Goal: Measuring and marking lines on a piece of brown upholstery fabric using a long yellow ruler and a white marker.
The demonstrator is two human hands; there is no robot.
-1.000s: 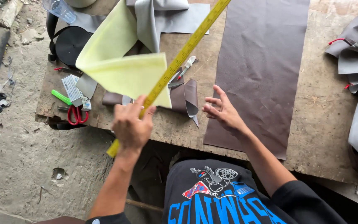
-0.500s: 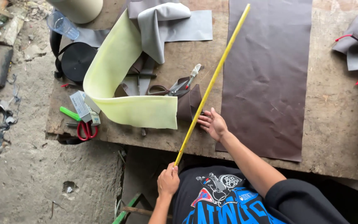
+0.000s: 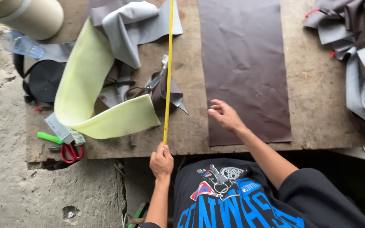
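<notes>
Head view shows the left hand (image 3: 162, 160) with its fingers closed around the near end of a long yellow measuring stick (image 3: 168, 71), which lies straight across the worn wooden counter (image 3: 313, 97), away from the person. It rests just left of a large dark brown rectangular sheet of leather-like material (image 3: 243, 63), almost parallel to its long edge, probably so the length can be read. The right hand (image 3: 224, 115) rests on the near left corner of this sheet, fingers loosely curled and holding nothing, as if to keep it flat. Left of the stick lie a pale yellow curved strip (image 3: 93, 93), grey fabric pieces (image 3: 136, 29) and red-handled scissors (image 3: 70, 151). The floor (image 3: 17, 190) is rough grey concrete with small debris.
</notes>
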